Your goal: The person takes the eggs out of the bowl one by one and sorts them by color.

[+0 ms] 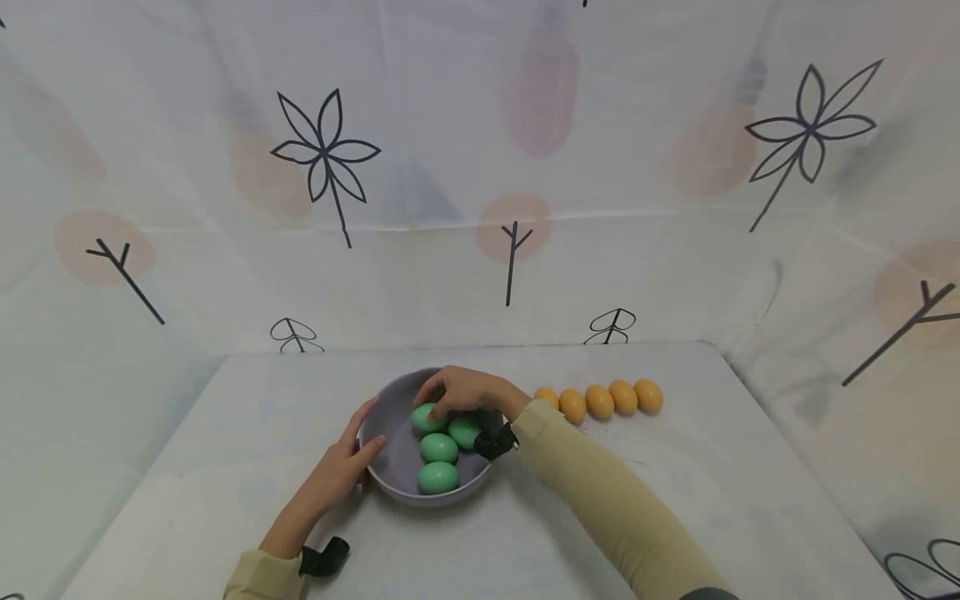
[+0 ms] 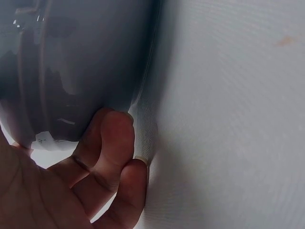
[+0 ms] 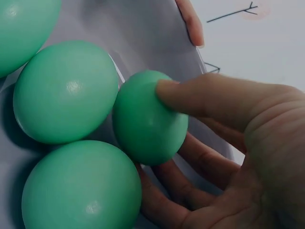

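Note:
A grey bowl (image 1: 395, 425) with several green eggs in it stands on the table. My left hand (image 1: 339, 471) grips the bowl's left side, its thumb over the rim and other fingers against the outside. In the left wrist view, curled fingertips touch the lower wall of the bowl (image 2: 90, 57) near the tabletop. Inside the bowl, my right hand (image 1: 471, 390) pinches a green egg (image 3: 147, 119) between its thumb and fingers. The other green eggs, such as this egg (image 1: 438, 478), lie close by in the bowl. Whether the pinched egg is off the bowl's floor I cannot tell.
Several orange-yellow eggs (image 1: 599, 402) lie in a row on the table to the right of the bowl, the leftmost partly behind the right wrist. A white cloth (image 1: 450, 275) with printed flowers and twigs rises behind the white table (image 1: 600, 517).

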`<state>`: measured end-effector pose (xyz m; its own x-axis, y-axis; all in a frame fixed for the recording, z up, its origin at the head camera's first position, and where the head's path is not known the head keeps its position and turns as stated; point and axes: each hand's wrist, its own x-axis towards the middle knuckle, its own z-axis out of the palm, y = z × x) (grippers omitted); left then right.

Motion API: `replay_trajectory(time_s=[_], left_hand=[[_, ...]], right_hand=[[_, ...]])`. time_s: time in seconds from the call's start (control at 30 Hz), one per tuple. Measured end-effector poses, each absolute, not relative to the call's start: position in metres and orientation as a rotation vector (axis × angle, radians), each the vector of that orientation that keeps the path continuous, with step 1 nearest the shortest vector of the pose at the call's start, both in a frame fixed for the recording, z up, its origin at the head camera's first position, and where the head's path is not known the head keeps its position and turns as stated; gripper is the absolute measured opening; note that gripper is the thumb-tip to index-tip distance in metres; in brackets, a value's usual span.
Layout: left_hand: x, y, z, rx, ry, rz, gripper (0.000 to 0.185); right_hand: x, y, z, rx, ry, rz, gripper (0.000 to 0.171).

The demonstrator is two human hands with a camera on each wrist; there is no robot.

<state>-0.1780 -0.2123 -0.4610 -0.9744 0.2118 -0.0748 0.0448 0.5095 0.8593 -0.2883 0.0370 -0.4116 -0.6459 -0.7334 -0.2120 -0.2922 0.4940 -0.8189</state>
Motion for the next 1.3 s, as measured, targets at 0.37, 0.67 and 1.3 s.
replay_trajectory(time_s=[0.37, 0.67, 1.3], left_hand=[[-0.177, -0.211, -0.458, 0.212, 2.588, 1.446, 0.064], [-0.177, -0.211, -0.458, 0.203, 2.608, 1.430, 0.064], [-0.177, -0.210, -0.461, 0.221, 2.608, 1.450, 0.063]], right_hand=[[-0.283, 0.048, -0.400, -0.828, 2.140, -1.165, 0.038], [-0.280, 0.062, -0.393, -0.789, 2.095, -1.327, 0.042], [-0.262, 0.113, -0.384, -0.648, 2.156, -1.497, 0.039]])
